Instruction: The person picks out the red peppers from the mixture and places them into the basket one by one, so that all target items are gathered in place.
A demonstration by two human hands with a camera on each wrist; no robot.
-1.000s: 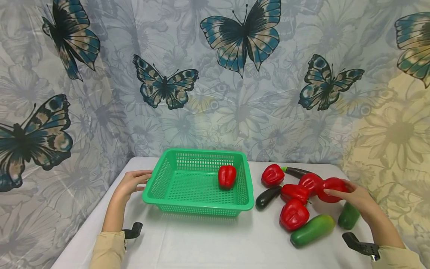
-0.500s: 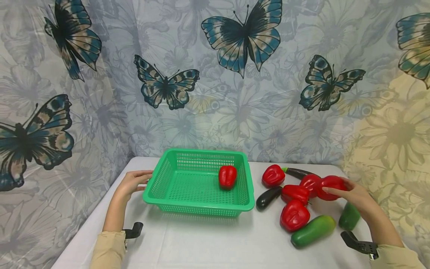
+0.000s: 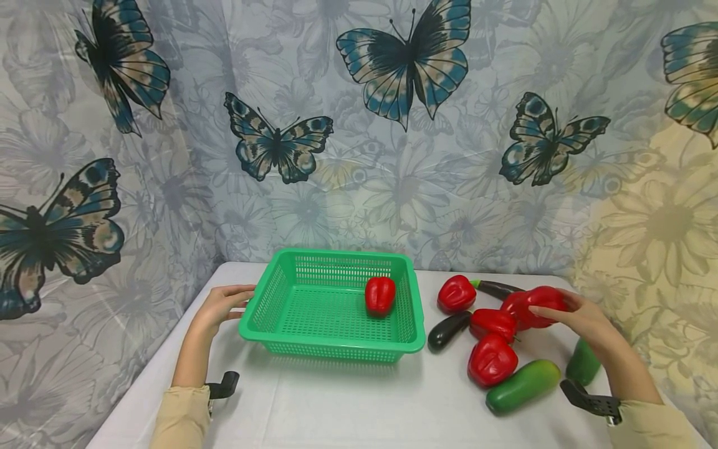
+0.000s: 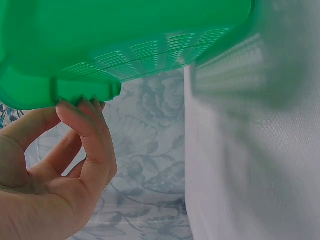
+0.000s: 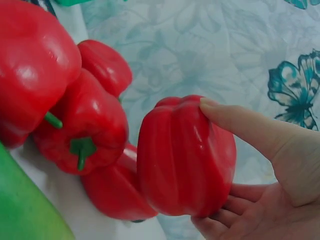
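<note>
A red bell pepper [image 5: 185, 155] is gripped between the thumb and fingers of my right hand [image 3: 591, 321], raised beside the other peppers. In the head view it overlaps a red pepper [image 3: 513, 305] behind it. At the left, my left hand [image 3: 220, 307] holds the rim of the green basket [image 3: 331, 345]; the left wrist view has its fingertips pinching the side lip [image 4: 85, 90]. Inside the basket, toward its right side, lies one red bell pepper [image 3: 379, 296].
Right of the basket lie more red peppers [image 3: 492, 360], a small dark eggplant [image 3: 449, 330], and a long eggplant [image 3: 499, 287] at the back. In front is a long green vegetable with a yellowish end [image 3: 523, 385]. A dark green one [image 3: 583, 363] lies below my right wrist.
My right hand has lifted the bell pepper and carried it a little left and up, in front of the neighbouring pepper. The left hand and basket have stayed put.
</note>
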